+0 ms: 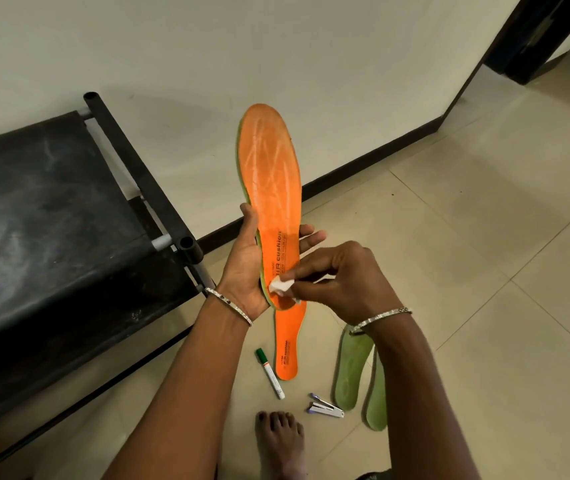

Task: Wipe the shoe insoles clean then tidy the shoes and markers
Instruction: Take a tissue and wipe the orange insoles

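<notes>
My left hand [247, 268] grips an orange insole [271, 174] at its heel end and holds it upright in front of me, printed side facing me. My right hand [342, 282] pinches a small white wad of tissue [280, 285] against the insole's heel area. A second orange insole [287, 344] lies on the floor just below, partly hidden by the held one. Two green insoles [352, 368] lie side by side on the tiles under my right wrist. A green-capped white marker [270, 373] lies on the floor left of the orange one.
A black bench with a metal frame [51, 216] stands at the left against the white wall. A small stapler [325, 407] lies on the tiles near my bare foot [278, 441]. A dark doorway [539, 32] opens at the upper right.
</notes>
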Demonstrator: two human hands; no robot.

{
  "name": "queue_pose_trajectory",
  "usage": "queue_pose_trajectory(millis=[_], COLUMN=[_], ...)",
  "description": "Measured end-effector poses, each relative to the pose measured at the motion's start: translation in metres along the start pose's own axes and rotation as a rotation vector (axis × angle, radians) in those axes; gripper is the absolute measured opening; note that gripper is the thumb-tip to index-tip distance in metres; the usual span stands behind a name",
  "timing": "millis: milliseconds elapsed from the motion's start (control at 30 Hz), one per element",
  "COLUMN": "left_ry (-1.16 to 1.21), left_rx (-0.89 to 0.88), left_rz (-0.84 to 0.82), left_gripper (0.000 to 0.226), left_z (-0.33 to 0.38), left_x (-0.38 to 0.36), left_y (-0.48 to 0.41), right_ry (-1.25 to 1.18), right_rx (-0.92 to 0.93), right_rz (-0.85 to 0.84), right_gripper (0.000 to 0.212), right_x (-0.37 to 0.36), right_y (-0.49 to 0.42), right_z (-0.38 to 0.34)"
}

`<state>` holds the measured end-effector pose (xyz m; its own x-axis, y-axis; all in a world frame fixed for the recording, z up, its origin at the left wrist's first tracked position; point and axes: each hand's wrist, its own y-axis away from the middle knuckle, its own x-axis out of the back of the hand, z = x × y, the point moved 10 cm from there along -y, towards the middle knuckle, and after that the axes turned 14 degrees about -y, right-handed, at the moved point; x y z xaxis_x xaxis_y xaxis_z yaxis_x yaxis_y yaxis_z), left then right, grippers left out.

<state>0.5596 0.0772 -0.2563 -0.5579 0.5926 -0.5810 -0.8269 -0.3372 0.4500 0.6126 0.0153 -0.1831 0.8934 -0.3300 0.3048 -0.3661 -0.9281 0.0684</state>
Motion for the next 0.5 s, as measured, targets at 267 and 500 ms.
queue_pose_trajectory(millis=[267,500], left_ry=[-0.014,0.007], left_rx=[-0.011,0.017], left_rz=[0.088,0.004], left_gripper=[0.077,0.090], left_z=[-0.004,-0.002], left_x=[-0.002,-0.004], left_y=[-0.001,0.001], right_ry=[0.178,-0.020], right_rx=[0.308,-0.011], right_rz=[0.517,-0.067], right_gripper=[0.013,0.017], right_x=[0.025,-0.005], right_y=[0.008,0.000], right_z=[-0.028,-0.003])
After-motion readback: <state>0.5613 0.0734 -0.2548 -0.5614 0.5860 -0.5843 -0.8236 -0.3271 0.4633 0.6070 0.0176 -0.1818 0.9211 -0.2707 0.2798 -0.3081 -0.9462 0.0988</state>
